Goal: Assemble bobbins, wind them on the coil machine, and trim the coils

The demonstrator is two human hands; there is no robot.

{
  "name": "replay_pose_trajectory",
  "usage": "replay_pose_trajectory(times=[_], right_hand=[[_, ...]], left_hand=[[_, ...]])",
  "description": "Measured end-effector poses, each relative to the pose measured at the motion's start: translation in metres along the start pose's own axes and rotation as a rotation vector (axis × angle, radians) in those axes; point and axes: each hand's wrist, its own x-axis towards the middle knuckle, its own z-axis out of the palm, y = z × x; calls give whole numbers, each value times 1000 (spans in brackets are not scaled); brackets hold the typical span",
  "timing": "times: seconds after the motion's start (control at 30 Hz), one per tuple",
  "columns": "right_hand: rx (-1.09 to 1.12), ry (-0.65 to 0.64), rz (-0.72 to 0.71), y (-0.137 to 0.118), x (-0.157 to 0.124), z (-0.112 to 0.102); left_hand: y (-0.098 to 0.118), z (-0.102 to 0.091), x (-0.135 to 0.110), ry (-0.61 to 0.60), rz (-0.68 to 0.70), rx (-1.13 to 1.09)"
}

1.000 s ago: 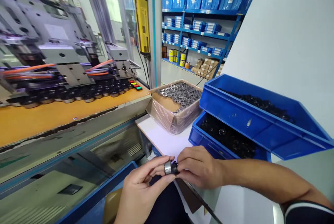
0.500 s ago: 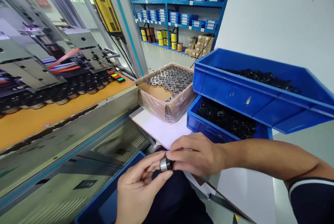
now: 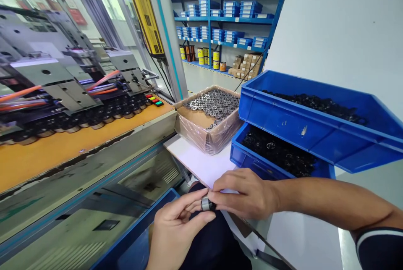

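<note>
A small stator core [image 3: 206, 203], a silvery metal ring with black plastic at its end, is held between my two hands above my lap. My left hand [image 3: 176, 224] grips its metal side between thumb and fingers. From the right, my right hand [image 3: 247, 194] closes its fingers against the black end, covering part of it. Beyond the hands is a plastic-wrapped cardboard box [image 3: 206, 139] with many metal cores [image 3: 217, 104] laid in it. To its right, a lower blue bin [image 3: 237, 154] holds loose black plastic parts [image 3: 280, 152].
An upper blue bin [image 3: 283, 121] with black parts sits over the lower one. On the left, a machine [image 3: 67, 93] stands on an orange bench [image 3: 63, 152] with rows of black-and-metal pieces. Another blue bin [image 3: 132, 242] is low beside my legs. Blue shelving [image 3: 209, 30] stands behind.
The camera view has shifted, so the scene sits lower and further right. Both hands keep hold of the stator core, with the right fingers slightly moved on its black end.
</note>
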Motion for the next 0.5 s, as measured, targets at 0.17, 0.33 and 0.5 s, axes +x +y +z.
replay_pose_trajectory(times=[0.17,0.33,0.5], right_hand=[[-25,-9,7,1,1,1],[-129,71,-34,1,3,1],[14,92,6,-5,3,0]], left_hand=[[-3,7,-3,39,5,-50],[-13,25,-12,82,13,-168],[-6,15,-9,89,383,157]])
